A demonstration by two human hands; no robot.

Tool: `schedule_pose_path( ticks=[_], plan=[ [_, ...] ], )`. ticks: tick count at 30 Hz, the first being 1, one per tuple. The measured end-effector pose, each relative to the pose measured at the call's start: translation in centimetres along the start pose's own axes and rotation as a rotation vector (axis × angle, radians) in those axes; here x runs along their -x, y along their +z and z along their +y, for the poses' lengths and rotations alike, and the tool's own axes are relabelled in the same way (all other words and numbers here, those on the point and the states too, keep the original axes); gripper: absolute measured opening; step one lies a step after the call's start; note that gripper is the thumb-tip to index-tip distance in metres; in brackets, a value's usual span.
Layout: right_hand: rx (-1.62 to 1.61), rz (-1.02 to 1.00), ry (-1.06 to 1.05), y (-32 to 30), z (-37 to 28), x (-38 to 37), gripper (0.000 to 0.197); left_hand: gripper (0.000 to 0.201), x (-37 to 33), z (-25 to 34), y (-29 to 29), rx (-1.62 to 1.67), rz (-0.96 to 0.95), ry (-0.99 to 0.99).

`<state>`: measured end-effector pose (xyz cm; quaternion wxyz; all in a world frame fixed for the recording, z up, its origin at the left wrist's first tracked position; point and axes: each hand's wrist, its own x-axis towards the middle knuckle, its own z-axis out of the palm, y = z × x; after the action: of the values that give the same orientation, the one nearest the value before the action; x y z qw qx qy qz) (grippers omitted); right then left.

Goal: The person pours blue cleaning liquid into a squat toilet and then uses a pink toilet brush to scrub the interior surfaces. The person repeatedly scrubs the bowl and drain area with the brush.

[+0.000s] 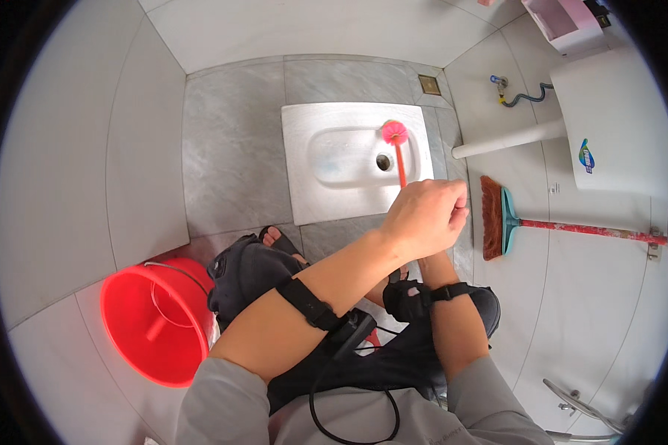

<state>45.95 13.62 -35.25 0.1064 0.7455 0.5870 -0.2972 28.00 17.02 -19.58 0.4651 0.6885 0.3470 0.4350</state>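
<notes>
A toilet brush with a round pink-red head (395,133) and a thin red handle (401,167) lies across the white squat toilet (300,167). Its bristles touch the far rim of the bowl, just beyond the drain hole (384,162). The handle runs back toward me and vanishes at my left hand (429,215), whose fingers are curled closed around it. My left forearm crosses over to the right. From the lower right comes my right forearm (453,319), and its wrist meets the underside of my left hand. The fingers of my right hand are hidden there.
At my left stands a red bucket (115,319) with a wire handle. On the right, a broom (492,219) with brown bristles leans by the wall, below a white cistern (616,111) and its pipe (508,139). A floor drain (429,84) sits in the far corner.
</notes>
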Motion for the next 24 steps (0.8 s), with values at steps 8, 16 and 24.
schedule_pose_path(
  ticks=[8,16,24],
  plan=[
    [0.117,-0.216,-0.201,4.6,-4.9,2.8,0.041,0.013,-0.1,-0.2,-0.2,-0.009,-0.007,-0.008],
    [0.033,-0.087,-0.048,3.6,-3.6,0.3,0.042,0.011,-0.2,-0.2,-0.2,0.001,-0.034,-0.032],
    [0.072,-0.182,-0.123,4.3,-3.2,2.4,0.042,0.009,0.2,-0.1,0.2,0.018,-0.043,-0.020]
  ],
)
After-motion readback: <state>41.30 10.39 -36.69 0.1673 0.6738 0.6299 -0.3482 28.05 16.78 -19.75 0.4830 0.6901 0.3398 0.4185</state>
